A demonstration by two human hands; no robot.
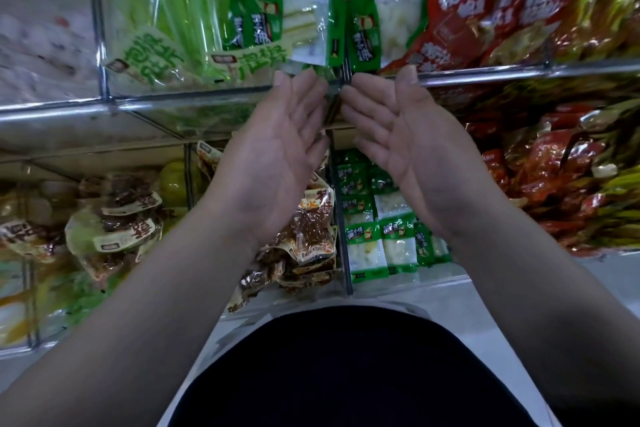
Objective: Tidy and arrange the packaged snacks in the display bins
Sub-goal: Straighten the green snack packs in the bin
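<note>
Green packets (363, 35) just above hands (277, 146) (408, 146)

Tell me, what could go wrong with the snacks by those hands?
1. The green packets are piled high by the front rail; they might slide out, and the left hand and right hand are open, gripping nothing.
2. The brown packets below lean at their bin's front and could spill.
</note>
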